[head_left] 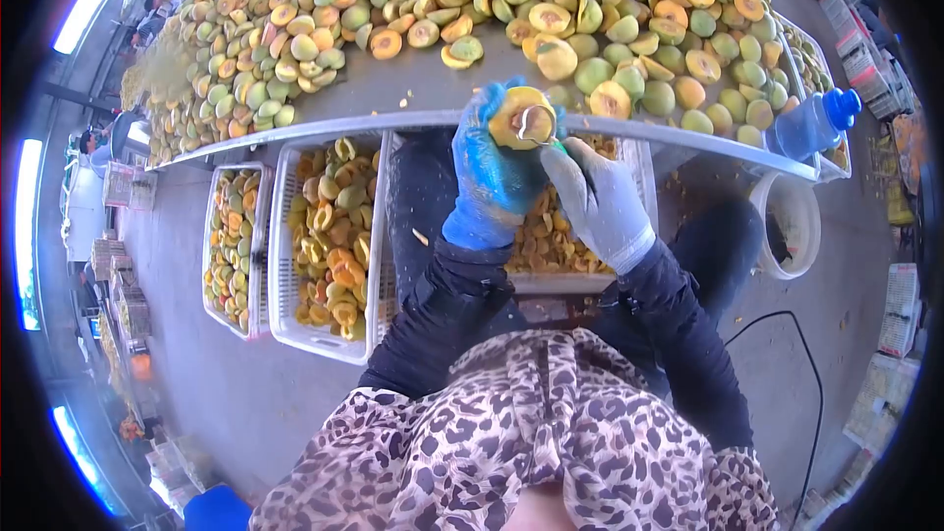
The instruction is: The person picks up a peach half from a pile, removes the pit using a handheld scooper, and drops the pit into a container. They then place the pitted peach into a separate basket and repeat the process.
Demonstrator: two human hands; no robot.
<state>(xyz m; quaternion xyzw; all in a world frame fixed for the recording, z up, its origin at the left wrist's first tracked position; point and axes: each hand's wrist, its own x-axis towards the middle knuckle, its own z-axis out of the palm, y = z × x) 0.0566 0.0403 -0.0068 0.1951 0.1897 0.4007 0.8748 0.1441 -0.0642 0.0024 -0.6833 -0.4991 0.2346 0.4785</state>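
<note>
My left hand [499, 169], in a blue glove, holds up a halved yellow-green fruit [513, 122] with its cut face towards me. In a pale grey glove, my right hand [600, 199] is closed round the green handle of a small tool with a curved metal loop [538, 125]. The loop lies against the middle of the cut face. Both hands are just in front of the table's edge, above a crate of fruit pieces [556, 241]. Behind them, many halved fruits [423, 33] are heaped on the metal table [393, 88].
Two white crates of fruit, one outer [264, 265] and one inner [285, 280], stand on the floor at the left. At the right are a blue-capped bottle [808, 126] on the table edge, a white bucket [808, 226] below, and a black cable [808, 364] on the floor.
</note>
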